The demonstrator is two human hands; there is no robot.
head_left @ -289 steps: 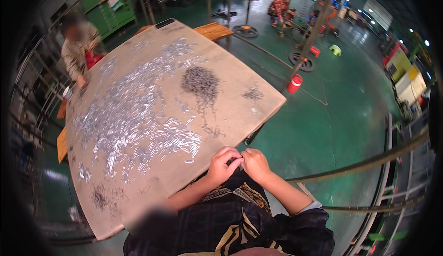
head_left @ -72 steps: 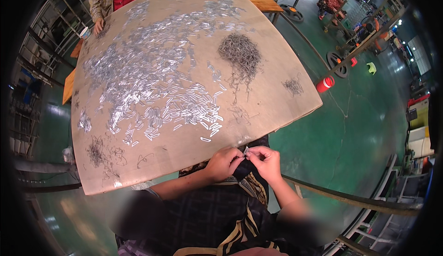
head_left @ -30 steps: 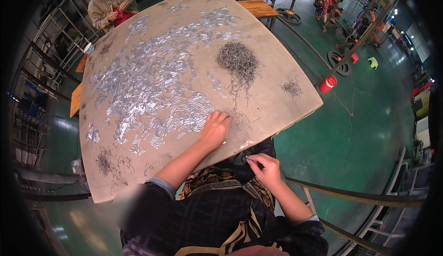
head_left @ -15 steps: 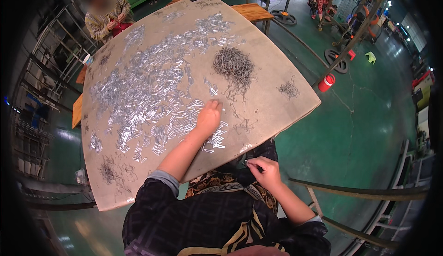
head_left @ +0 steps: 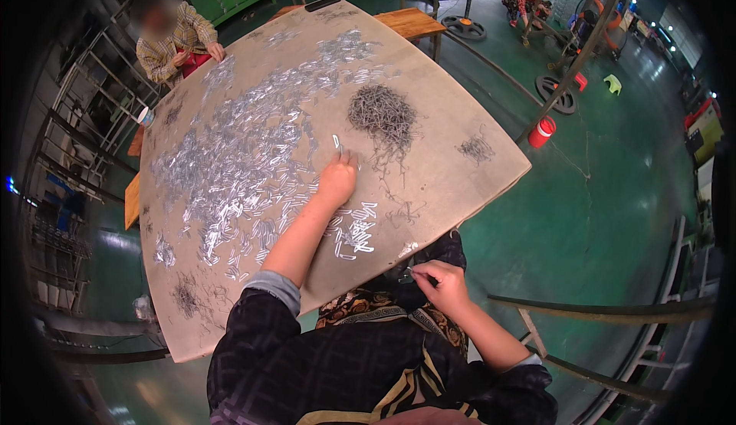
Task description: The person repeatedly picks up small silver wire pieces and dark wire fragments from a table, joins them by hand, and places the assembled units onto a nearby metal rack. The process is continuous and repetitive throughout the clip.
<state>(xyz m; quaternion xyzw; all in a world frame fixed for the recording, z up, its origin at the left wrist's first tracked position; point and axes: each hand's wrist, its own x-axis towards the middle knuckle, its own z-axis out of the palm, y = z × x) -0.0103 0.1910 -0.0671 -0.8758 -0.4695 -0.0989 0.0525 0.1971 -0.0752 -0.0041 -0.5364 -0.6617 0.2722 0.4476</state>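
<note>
My left hand (head_left: 338,178) reaches over the tabletop, fingers stretched toward the surface. Just beyond its fingertips lies a small, shiny, elongated metal loop (head_left: 336,141); whatever is under the fingers is hidden. A wide spread of similar shiny metal loops (head_left: 230,164) covers the table to its left, and a smaller cluster (head_left: 357,229) lies nearer me. Ahead and to the right sits a heap of dark bent wire hooks (head_left: 381,114). Close to my lap, past the table's near edge, my right hand (head_left: 445,285) pinches a small metal piece (head_left: 409,273), too small to make out fully.
The large tan tabletop (head_left: 452,187) has smaller wire piles (head_left: 477,149) on it and a dark flat object (head_left: 322,3) at its far corner. Another person (head_left: 172,34) sits at the far left. A red container (head_left: 542,131) stands by a post at right.
My left hand has shifted slightly left and back, and its fingers look more extended. My right hand stays in place. The other person's one hand has reached onto the table.
</note>
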